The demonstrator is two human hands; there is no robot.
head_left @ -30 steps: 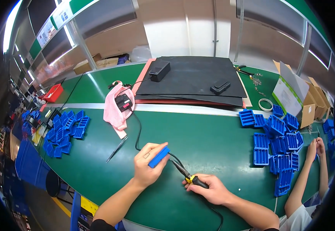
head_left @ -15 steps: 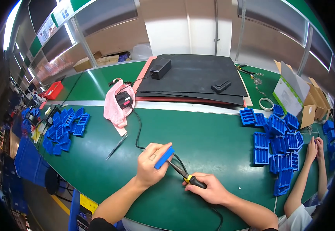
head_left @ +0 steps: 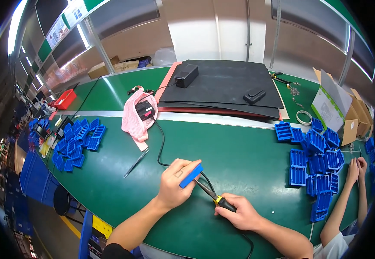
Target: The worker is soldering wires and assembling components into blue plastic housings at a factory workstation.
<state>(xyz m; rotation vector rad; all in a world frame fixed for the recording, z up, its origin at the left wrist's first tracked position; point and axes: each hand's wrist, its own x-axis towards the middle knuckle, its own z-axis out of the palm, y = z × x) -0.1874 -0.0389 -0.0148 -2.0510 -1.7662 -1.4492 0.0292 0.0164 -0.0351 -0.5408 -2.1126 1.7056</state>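
My left hand (head_left: pixel 175 183) grips a blue plastic piece (head_left: pixel 191 176) above the green bench, its narrow side facing up. The piece matches the blue compartmented holders lying around. Closed round black-and-yellow handles, my right hand (head_left: pixel 241 212) holds what look like long-nose pliers (head_left: pixel 207 189). Their grey jaws point up and left and meet the lower edge of the blue piece; the contact at the tip is too small to make out. A black cable (head_left: pixel 161 142) runs from a device in a pink cloth (head_left: pixel 134 118), passing behind my hands.
Blue holders lie heaped at left (head_left: pixel 73 142) and right (head_left: pixel 319 162). Tweezers (head_left: pixel 136 162) rest on the green bench (head_left: pixel 239 151). Black sheets (head_left: pixel 222 82) carry an adapter (head_left: pixel 187 76). A tape roll (head_left: pixel 304 117) and cardboard boxes (head_left: pixel 355 116) stand right, near another person's hands (head_left: pixel 357 168).
The whole view has shifted slightly, moving the scene right in the picture. Both hands keep their holds, with the pliers still against the blue piece.
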